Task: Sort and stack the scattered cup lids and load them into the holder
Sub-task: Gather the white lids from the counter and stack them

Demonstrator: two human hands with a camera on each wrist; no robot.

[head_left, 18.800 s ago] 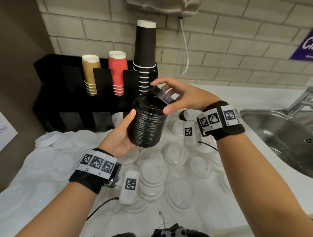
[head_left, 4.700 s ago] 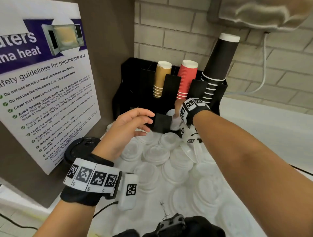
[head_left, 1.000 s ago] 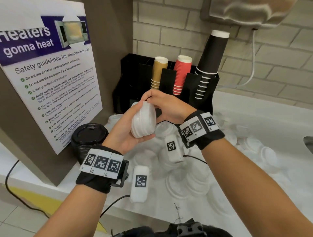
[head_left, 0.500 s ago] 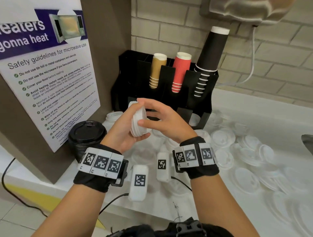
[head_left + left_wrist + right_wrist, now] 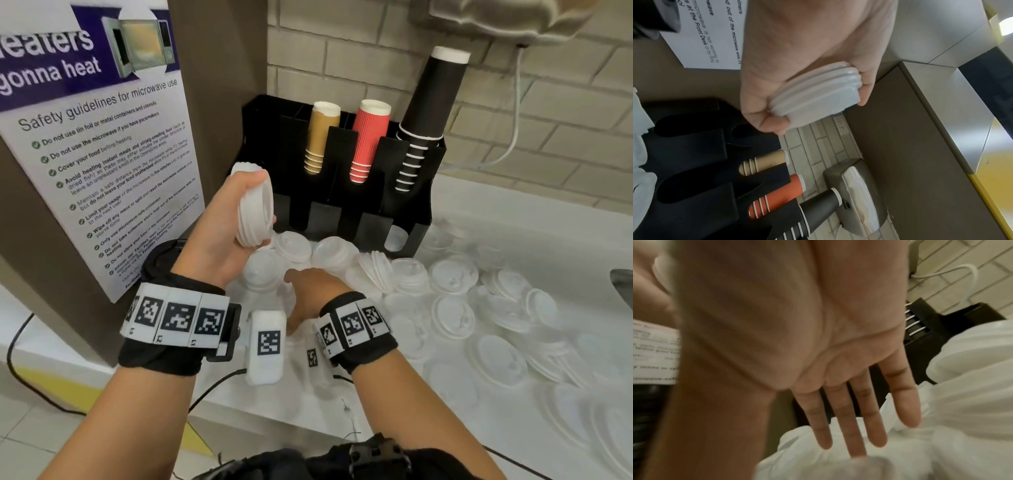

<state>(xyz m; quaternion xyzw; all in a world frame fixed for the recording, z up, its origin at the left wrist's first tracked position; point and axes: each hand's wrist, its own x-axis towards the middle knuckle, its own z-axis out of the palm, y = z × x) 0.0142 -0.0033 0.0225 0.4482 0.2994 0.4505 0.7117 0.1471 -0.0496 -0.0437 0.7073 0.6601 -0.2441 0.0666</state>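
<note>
So the left hand [image 5: 219, 219] is gripping a short stack of white lids [image 5: 255, 205], thumb on one flat side and fingers curled round the rim, held up off the worktop [image 5: 513, 219] and tipped so the stack's axis runs roughly sideways, not upright; the left wrist view shows the nested rims packed tight in that grip. The right hand [image 5: 310, 291] is empty, fingers straight and spread, palm down, hovering low over the loose white lids [image 5: 452, 274] scattered on the worktop; whether a fingertip is already touching one is hard to say, the right wrist view is blurry. The bit that matters: the nearest loose lids lie right under and just ahead of the right hand, lying flat, while the held stack sits above and to the left of it, so the right hand is clearly the nearer one for the next pickup and the lid would then have to travel up and left to meet the open end of the stack. The black holder [image 5: 342, 192] stands just behind the stack, cups in its upper slots, lid slots along the bottom front. A stack of black lids [image 5: 161, 260] sits by the poster, partly hidden by the left wrist. Plenty of lids still loose, so this looks like early-to-middle going
</note>
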